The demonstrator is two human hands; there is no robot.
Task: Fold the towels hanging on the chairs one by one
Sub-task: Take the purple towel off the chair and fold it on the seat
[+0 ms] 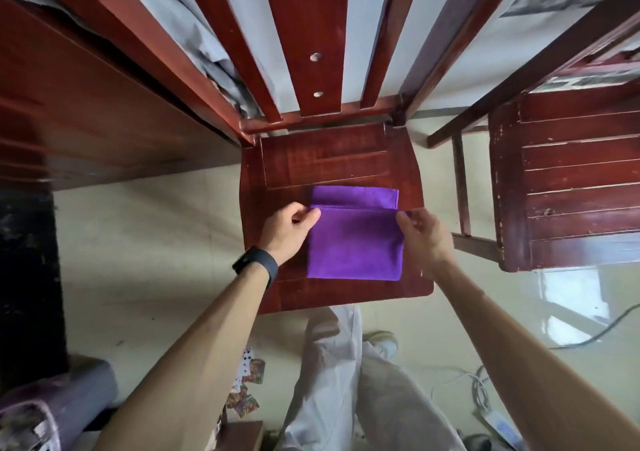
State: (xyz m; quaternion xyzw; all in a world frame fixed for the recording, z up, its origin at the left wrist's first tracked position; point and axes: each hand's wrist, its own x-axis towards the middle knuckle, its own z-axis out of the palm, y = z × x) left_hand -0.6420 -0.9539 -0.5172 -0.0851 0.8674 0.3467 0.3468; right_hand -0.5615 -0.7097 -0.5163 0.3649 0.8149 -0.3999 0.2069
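Head view: a purple towel [355, 242], partly folded, lies flat on the seat of a wooden chair [332, 159], with both hands at its upper fold.

The left hand [289, 232], with a dark band [256, 264] on its wrist, pinches the left corner of the top layer between thumb and curled fingers. The right hand [420, 237] pinches the right corner in the same way. The folded edge runs straight between the hands and stops short of the towel's far edge, leaving a strip of the lower layer showing. Bare seat borders the towel on all sides, widest toward the backrest. A second chair [568, 187] stands to the right across a gap of floor [145, 242], and a wooden table [104, 104] is at the left.
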